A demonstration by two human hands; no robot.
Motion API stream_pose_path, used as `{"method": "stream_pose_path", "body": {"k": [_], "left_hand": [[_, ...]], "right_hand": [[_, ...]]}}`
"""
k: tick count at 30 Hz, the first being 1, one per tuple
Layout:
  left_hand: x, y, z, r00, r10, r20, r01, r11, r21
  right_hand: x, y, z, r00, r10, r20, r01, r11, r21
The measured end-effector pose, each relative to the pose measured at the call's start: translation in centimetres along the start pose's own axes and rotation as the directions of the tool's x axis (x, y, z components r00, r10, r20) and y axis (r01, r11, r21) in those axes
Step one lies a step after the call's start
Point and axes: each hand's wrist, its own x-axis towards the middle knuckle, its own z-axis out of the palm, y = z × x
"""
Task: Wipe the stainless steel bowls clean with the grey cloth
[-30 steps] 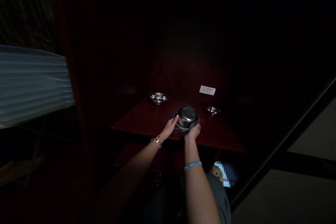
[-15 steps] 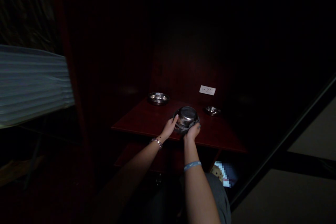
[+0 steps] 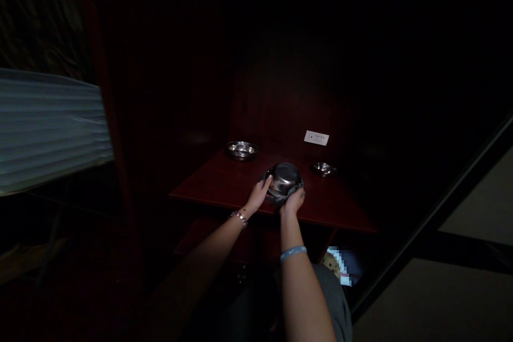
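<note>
The left hand (image 3: pixel 258 197) is gripping an upturned metal bowl (image 3: pixel 287 173) by its left side, thumb lying up along it — the right hand (image 3: pixel 294 202) is clasping the near right side, where grey cloth (image 3: pixel 295 189) is bunching. The bowl is sitting over the front of a reddish desk (image 3: pixel 214 184); whether it is touching, I cannot tell. Farther back, a wide dish (image 3: pixel 242 150) is standing left and a smaller dish (image 3: pixel 324 170) right, below a white socket plate (image 3: pixel 316 138). Shadow is covering most of the room.
</note>
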Motion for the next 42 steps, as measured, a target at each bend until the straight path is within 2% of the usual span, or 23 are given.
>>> {"method": "stream_pose_path", "body": {"k": [5, 8, 13, 25, 30, 38, 42], "left_hand": [[0.2, 0.0, -0.1, 0.999, -0.036, -0.024, 0.034, 0.996, -0.085], [0.1, 0.5, -0.1, 0.998, -0.046, -0.032, 0.042, 0.992, -0.117], [-0.5, 1.3, 0.0, 0.998, -0.052, 0.019, 0.054, 0.988, -0.144], [0.0, 0.0, 0.0, 0.999, -0.006, 0.048, 0.01, 0.996, -0.087], [-0.1, 0.2, 0.1, 0.999, -0.008, 0.05, 0.012, 0.997, -0.079], [-0.2, 0.4, 0.1, 0.999, -0.029, 0.042, 0.032, 0.997, -0.067], [-0.1, 0.3, 0.1, 0.999, -0.027, 0.043, 0.031, 0.997, -0.077]], "right_hand": [[-0.3, -0.2, 0.3, 0.997, 0.074, 0.022, -0.075, 0.997, 0.032], [-0.5, -0.3, 0.3, 0.997, 0.076, 0.004, -0.076, 0.997, 0.008], [-0.6, -0.3, 0.3, 0.998, 0.051, 0.029, -0.051, 0.999, 0.012], [-0.5, -0.4, 0.1, 0.999, 0.032, 0.006, -0.032, 0.999, 0.011], [-0.7, -0.9, 0.2, 0.999, -0.023, -0.031, 0.021, 0.999, -0.042], [-0.6, -0.9, 0.1, 0.997, -0.075, -0.006, 0.074, 0.99, -0.121], [-0.5, -0.7, 0.1, 0.998, -0.067, 0.001, 0.067, 0.992, -0.106]]}}
